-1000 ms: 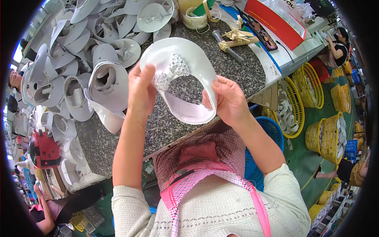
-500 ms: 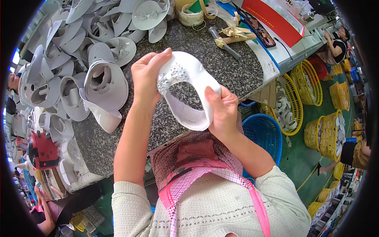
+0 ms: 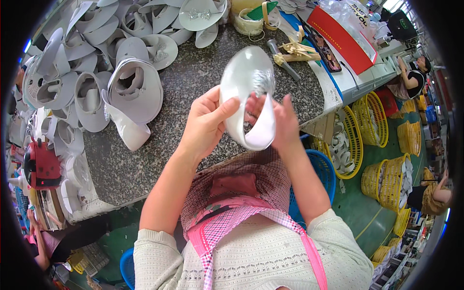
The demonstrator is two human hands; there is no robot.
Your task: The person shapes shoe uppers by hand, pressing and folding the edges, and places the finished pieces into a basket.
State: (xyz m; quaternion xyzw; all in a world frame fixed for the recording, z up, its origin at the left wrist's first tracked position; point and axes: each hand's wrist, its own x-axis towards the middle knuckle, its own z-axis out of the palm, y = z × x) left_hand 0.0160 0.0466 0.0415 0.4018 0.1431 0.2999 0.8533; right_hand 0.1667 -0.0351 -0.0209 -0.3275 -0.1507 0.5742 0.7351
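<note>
Visors (image 3: 87, 72) lie heaped across the left of the speckled desk (image 3: 193, 87), white and curled, dozens of them. Moving right, the left hand (image 3: 205, 125) pinches one white visor (image 3: 246, 96) by its edge, thumb across the brim, lifted above the desk in front of the chest. The right hand (image 3: 282, 123) sits just behind it, fingers spread against the band (a sparkly ornament (image 3: 263, 79) shows near the top). It looks like a check of the piece; the next move calls for a steady turn without bending the brim. Farther right, yellow baskets (image 3: 357, 135) stand on the floor.
</note>
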